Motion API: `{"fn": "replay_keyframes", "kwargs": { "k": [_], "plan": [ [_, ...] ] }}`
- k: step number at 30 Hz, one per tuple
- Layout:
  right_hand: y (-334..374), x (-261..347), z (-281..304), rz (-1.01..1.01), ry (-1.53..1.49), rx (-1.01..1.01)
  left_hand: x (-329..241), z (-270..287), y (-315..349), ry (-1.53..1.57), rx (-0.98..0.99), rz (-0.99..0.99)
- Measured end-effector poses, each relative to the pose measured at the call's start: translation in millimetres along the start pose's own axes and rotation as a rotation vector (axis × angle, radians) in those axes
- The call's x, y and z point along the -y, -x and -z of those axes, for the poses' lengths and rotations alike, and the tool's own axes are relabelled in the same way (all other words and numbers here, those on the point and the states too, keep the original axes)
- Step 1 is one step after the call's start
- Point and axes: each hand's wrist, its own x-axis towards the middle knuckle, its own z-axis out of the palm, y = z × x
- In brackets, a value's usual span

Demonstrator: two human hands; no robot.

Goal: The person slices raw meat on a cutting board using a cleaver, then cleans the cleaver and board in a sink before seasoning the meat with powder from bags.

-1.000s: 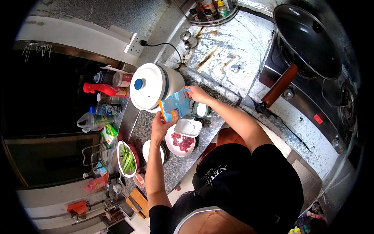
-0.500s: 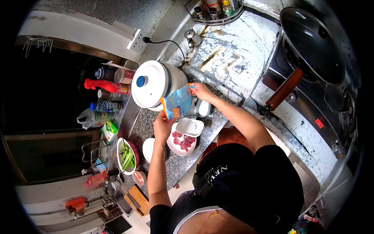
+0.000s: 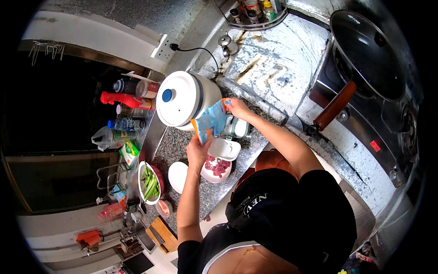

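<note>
A light-blue and orange plastic packet (image 3: 212,119) is stretched between my two hands above the counter. My left hand (image 3: 199,150) is closed on its near left end. At its far right corner, my right hand (image 3: 238,108) pinches the orange edge. Just below the packet, a white container (image 3: 224,150) sits against a plate of chopped red meat (image 3: 216,169) that has a white powder patch on it. A clear-sided container with white contents (image 3: 239,128) stands beside my right hand. The white rice cooker (image 3: 180,101) is right behind the packet.
Left of my left arm are a white plate (image 3: 178,177), a colander of green vegetables (image 3: 149,183) and a small bowl with pink pieces (image 3: 164,208). A knife lies on a cutting board (image 3: 163,234). To the right, a lidded wok (image 3: 367,55) with a protruding handle rests on the stove.
My left hand and the packet's left end have shifted slightly right and nearer to me. The packet looks more creased. Both hands keep their hold.
</note>
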Motion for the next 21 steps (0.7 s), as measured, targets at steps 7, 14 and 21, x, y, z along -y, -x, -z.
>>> {"fn": "replay_keyframes", "kwargs": {
  "k": [7,14,21],
  "plan": [
    [5,11,1,-0.034,0.015,-0.007,-9,-3,4,-0.107,-0.042,-0.081],
    [7,16,2,-0.001,0.044,0.007,10,-10,-1,-0.104,0.005,-0.046],
    [6,10,9,-0.013,0.059,0.051,9,-12,1,0.038,0.035,-0.044]
  ]
}}
